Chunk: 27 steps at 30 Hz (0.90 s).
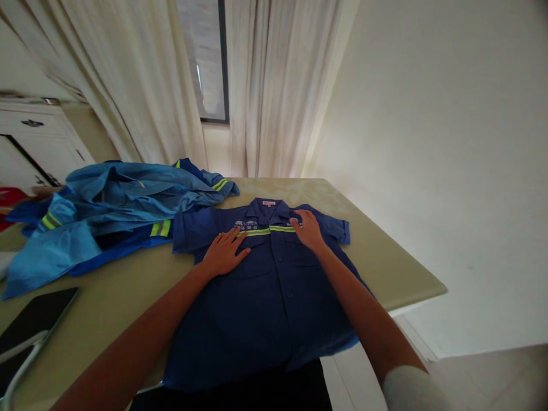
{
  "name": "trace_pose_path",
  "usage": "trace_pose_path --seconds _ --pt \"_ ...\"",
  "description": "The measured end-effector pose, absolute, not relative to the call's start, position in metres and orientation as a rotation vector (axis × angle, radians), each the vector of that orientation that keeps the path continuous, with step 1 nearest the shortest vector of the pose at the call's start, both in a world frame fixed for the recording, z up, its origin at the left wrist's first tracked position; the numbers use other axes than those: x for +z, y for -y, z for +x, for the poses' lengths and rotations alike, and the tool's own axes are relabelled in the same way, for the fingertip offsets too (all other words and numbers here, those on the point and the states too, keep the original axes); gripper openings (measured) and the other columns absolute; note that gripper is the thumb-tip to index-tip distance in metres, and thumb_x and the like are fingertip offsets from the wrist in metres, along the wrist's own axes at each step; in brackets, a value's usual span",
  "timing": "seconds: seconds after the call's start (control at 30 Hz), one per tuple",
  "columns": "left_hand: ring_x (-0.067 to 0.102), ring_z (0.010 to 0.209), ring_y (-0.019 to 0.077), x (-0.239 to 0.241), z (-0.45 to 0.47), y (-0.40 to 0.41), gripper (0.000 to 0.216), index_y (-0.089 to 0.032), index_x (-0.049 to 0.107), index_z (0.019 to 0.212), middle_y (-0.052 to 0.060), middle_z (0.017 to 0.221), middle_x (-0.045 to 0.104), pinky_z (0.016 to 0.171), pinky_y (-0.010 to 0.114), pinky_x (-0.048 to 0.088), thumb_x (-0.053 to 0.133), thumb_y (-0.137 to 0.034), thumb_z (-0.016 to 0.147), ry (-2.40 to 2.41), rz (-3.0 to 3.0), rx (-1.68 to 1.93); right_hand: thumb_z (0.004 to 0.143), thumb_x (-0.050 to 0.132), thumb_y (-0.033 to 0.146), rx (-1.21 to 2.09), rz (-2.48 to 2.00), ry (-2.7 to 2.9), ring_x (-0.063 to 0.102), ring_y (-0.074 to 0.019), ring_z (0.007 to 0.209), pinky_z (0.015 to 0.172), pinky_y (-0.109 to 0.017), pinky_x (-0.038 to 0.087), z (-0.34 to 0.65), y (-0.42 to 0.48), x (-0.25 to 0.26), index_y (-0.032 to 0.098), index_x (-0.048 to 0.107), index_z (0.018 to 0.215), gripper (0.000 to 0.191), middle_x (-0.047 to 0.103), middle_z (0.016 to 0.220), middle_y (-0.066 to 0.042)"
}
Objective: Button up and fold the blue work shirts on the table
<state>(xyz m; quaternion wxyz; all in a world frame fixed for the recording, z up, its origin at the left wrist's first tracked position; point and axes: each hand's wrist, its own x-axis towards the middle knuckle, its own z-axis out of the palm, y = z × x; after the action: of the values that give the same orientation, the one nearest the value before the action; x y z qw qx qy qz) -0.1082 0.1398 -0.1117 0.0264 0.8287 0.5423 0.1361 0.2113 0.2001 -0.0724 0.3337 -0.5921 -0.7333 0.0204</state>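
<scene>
A dark blue short-sleeved work shirt [257, 308] lies front side up on the table, buttoned down the middle, its collar at the far end. Yellow reflective strips and white printing cross its chest. My left hand [225, 252] rests flat on the chest at the left, fingers spread over the strip. On the other side of the button line, my right hand [308, 230] lies on the chest with its fingers extended, partly covering the printing. Neither hand grips the cloth. The shirt's lower hem hangs over the table's near edge.
Light blue and darker blue work clothes [141, 194] lie in a loose heap at the left of the table [385, 268]. A dark tablet [38, 317] and a white cable [25, 365] are at the near left. Curtains [282, 85] hang behind; a wall stands at the right.
</scene>
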Motion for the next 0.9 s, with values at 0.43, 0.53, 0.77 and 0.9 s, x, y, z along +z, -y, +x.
trace_pose_path --seconds 0.43,0.53,0.77,0.9 --pt "0.033 0.158 0.0374 -0.117 -0.134 -0.14 0.084 -0.02 0.044 0.162 0.016 0.17 0.038 0.127 0.055 0.028 0.034 -0.076 0.1 -1.89 2.481 0.297 0.094 0.054 0.019 0.294 -1.53 2.098 0.065 -0.0236 0.101 0.096 -0.034 0.048 0.157 -0.216 -0.101 0.015 0.056 0.129 0.035 0.072 0.106 -0.009" --pt "0.039 0.154 0.0407 -0.111 -0.108 -0.151 0.086 -0.011 0.046 0.16 0.023 0.165 0.043 0.124 0.057 0.032 0.031 -0.073 0.101 -1.966 2.433 0.253 0.096 0.055 0.022 0.177 -1.496 2.158 0.062 -0.0263 0.111 0.104 -0.038 0.044 0.159 -0.213 -0.102 0.018 0.061 0.125 0.029 0.071 0.116 -0.011" --pt "0.03 0.159 0.0385 -0.107 -0.089 -0.213 0.075 -0.018 0.046 0.161 0.018 0.173 0.031 0.127 0.056 0.026 0.029 -0.063 0.105 -2.092 2.338 0.212 0.101 0.057 0.036 0.045 -1.585 2.165 0.058 -0.0303 0.125 0.11 -0.044 0.041 0.152 -0.215 -0.111 0.023 0.061 0.136 0.038 0.065 0.139 -0.011" --pt "0.034 0.157 0.0371 -0.112 -0.096 -0.244 0.069 -0.017 0.052 0.156 0.018 0.17 0.037 0.126 0.056 0.028 0.035 -0.061 0.104 -1.999 2.363 0.287 0.101 0.056 0.037 0.066 -1.642 2.153 0.057 -0.0308 0.13 0.11 -0.045 0.041 0.155 -0.231 -0.11 0.022 0.061 0.136 0.039 0.064 0.143 -0.012"
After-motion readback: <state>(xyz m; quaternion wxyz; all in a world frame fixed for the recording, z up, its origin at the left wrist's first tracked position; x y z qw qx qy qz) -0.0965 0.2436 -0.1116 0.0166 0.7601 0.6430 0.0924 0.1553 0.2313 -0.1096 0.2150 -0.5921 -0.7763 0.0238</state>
